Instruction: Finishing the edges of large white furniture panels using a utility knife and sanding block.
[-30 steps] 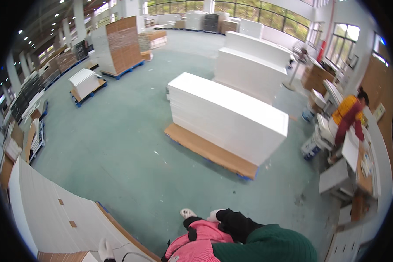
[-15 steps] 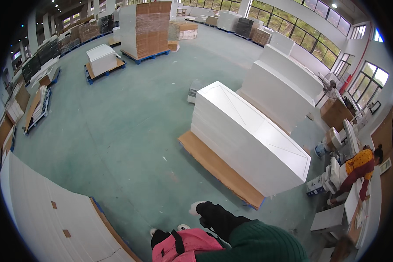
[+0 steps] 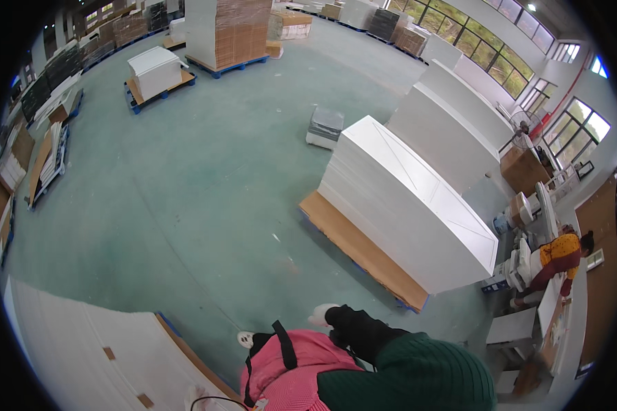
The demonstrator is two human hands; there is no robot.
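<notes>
My right arm, in a green knitted sleeve and black cuff, crosses in front of my pink apron [image 3: 305, 356]. My right hand [image 3: 321, 314] is a small pale shape past the cuff, over the floor; its fingers are too unclear to read, and I make out nothing in it. My left hand does not show plainly. At the lower edge, a thin dark cable [image 3: 216, 398] curves beside a whitish shape I cannot identify. Nearest on the left is a stack of white panels [image 3: 68, 335]. Ahead to the right stands a long stack of white panels [image 3: 397, 212] on cardboard.
Further white stacks [image 3: 445, 133] stand behind, near a fan [image 3: 521, 133]. A grey-topped bundle [image 3: 325, 125] sits on the green floor [image 3: 206, 185]. Loaded pallets [image 3: 159, 75] line the far side. At right, a person [image 3: 559, 260] bends over a workbench [image 3: 552, 322].
My view has shifted, so the floor stacks appear moved; the grey-topped bundle shows more fully. The cable and whitish shape have come into view at the lower edge. My right arm remains across the apron.
</notes>
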